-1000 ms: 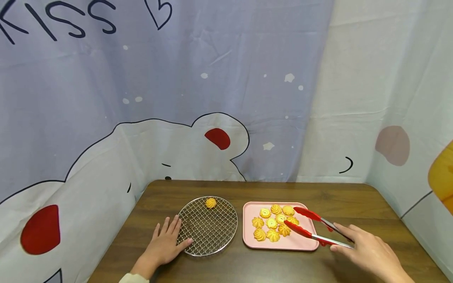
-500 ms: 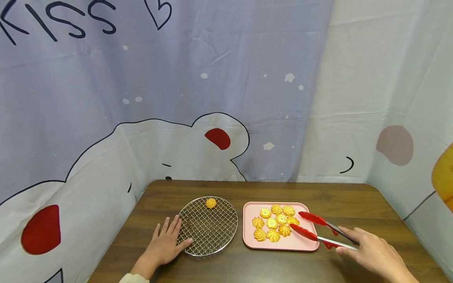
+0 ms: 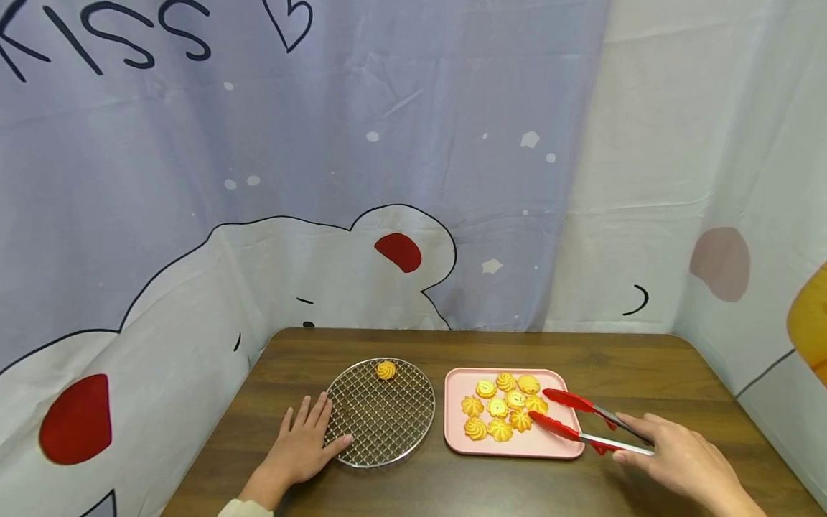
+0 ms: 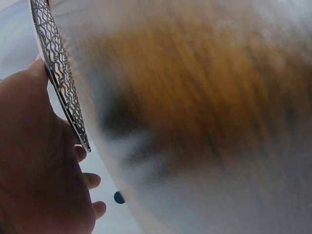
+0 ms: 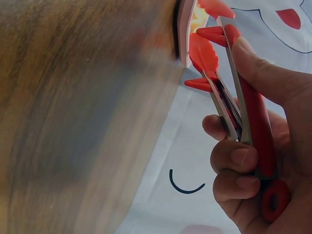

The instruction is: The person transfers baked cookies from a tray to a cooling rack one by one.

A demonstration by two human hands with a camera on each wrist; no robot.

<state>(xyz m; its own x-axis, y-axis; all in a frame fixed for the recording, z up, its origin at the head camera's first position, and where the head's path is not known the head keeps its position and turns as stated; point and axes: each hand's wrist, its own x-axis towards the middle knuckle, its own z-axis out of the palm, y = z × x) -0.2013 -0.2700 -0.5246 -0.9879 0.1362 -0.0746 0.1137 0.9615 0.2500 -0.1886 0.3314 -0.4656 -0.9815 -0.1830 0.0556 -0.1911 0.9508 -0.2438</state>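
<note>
As right hand (image 3: pixel 681 456) grips tongs (image 3: pixel 559 427) over tray's (image 3: pixel 561 441) right edge, overtight squeeze could crumble cookies (image 3: pixel 500 430); left hand (image 3: pixel 302 445) spread on rack (image 3: pixel 390 420).

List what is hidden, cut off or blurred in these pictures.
Head: grip end of the tongs, covered by the right hand; whether they touch a cookie, too small to tell.
Left wrist: rack, cut by the top edge; table, blurred.
Right wrist: most cookies, behind the tongs or past the top edge.
</note>
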